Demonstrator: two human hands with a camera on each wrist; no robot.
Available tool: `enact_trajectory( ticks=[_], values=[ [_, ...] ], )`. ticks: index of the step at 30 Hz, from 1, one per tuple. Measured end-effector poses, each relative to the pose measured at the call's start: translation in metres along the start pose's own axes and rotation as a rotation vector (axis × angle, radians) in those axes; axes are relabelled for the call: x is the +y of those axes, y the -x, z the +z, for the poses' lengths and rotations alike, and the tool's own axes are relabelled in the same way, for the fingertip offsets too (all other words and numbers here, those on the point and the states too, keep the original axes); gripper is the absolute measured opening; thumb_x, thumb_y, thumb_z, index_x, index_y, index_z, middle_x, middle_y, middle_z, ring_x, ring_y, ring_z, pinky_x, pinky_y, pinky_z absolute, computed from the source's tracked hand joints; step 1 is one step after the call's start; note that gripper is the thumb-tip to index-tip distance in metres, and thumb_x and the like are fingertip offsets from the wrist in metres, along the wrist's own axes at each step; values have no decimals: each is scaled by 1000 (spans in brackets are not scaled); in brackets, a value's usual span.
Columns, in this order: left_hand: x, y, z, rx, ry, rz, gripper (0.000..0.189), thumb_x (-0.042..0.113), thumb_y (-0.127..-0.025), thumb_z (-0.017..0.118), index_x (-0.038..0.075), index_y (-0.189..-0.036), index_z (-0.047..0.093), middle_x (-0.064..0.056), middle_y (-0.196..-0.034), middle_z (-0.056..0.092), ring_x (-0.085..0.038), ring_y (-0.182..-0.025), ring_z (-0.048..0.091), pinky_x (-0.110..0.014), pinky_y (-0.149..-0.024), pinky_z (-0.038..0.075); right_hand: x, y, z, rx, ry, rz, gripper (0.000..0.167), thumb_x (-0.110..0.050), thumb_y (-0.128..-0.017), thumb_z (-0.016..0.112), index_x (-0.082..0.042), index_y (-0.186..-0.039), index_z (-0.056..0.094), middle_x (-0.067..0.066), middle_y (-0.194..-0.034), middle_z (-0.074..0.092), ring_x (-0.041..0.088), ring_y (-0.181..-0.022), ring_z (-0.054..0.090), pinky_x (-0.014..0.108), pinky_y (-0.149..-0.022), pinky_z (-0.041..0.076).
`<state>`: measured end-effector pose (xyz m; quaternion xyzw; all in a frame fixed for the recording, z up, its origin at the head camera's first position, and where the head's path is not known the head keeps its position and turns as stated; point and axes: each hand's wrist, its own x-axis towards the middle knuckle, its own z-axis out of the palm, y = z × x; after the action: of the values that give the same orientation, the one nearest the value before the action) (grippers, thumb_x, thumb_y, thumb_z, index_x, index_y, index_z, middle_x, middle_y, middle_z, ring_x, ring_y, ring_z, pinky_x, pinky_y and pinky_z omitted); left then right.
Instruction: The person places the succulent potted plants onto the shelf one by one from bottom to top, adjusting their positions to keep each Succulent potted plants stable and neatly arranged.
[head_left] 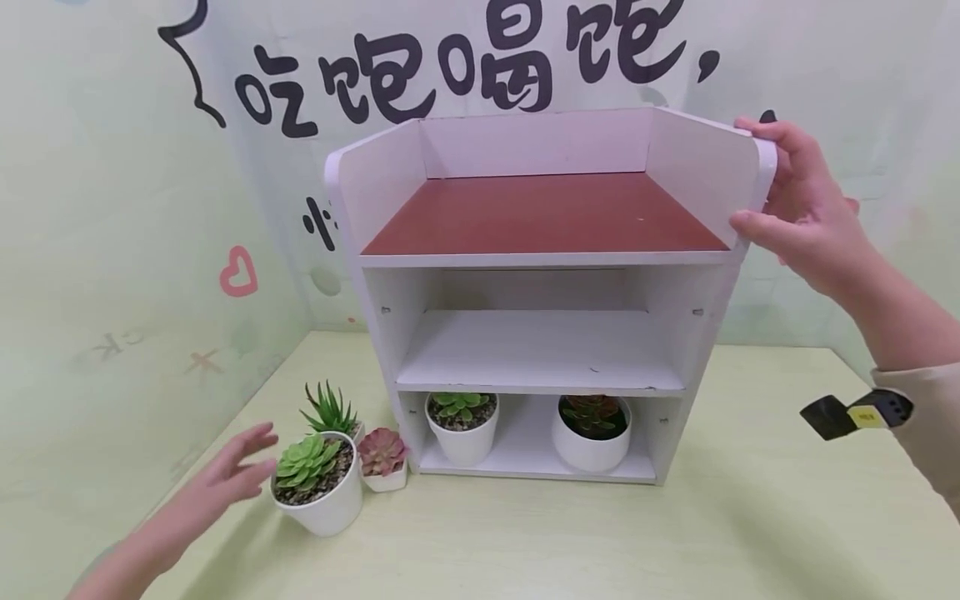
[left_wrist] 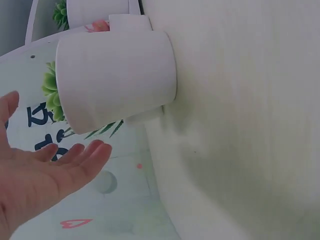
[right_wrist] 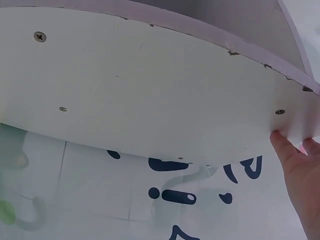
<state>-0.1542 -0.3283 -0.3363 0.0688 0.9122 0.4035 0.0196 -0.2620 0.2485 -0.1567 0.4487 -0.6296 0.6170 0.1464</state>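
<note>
A white shelf unit [head_left: 540, 389] with a red-brown top board [head_left: 547, 212] stands on the table. My right hand [head_left: 810, 204] holds its upper right side panel [head_left: 712, 175], thumb at the front edge and index finger over the top. In the right wrist view, fingertips [right_wrist: 278, 137] meet the panel's outer face near a screw. My left hand [head_left: 228, 475] has its fingers spread just left of a white pot [head_left: 333, 500] with a green succulent [head_left: 307, 461]. The left wrist view has the palm turned up beside that pot, nothing in its grasp.
Behind that pot are a spiky green plant [head_left: 330, 408] and a small pink succulent [head_left: 382, 452], close to the shelf's left side. Two potted plants, one green [head_left: 461, 437] and one dark reddish [head_left: 591, 442], sit in the bottom compartment. A lettered backdrop [head_left: 480, 67] hangs behind the table [head_left: 525, 542].
</note>
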Motion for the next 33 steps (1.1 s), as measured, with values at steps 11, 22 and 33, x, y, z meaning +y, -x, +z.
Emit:
enact_trajectory(
  ticks=[11,22,33],
  values=[
    [-13,10,16,-269,70,-75,90,17,-91,56,3,-143,-17,-40,-140,-1,-49,-118,40,-44,-83,48,-2,1,-1,3,-6,-5,64,19,-80,45,-12,-134,31,10,-135,33,22,-112,40,20,-78,51],
    [-19,7,30,-172,124,-100,102,13,-85,65,0,-141,-20,-46,-136,8,-47,-113,46,-32,-80,50,-2,1,4,41,-1,0,63,20,-80,43,-13,-133,33,11,-134,35,22,-112,41,19,-76,51],
    [-23,-3,46,16,194,-78,96,4,-75,71,-5,-141,3,-36,-135,28,18,-92,40,-16,-79,44,-6,1,8,56,21,5,63,19,-79,40,-12,-133,33,14,-132,36,24,-113,40,21,-76,52]
  ],
)
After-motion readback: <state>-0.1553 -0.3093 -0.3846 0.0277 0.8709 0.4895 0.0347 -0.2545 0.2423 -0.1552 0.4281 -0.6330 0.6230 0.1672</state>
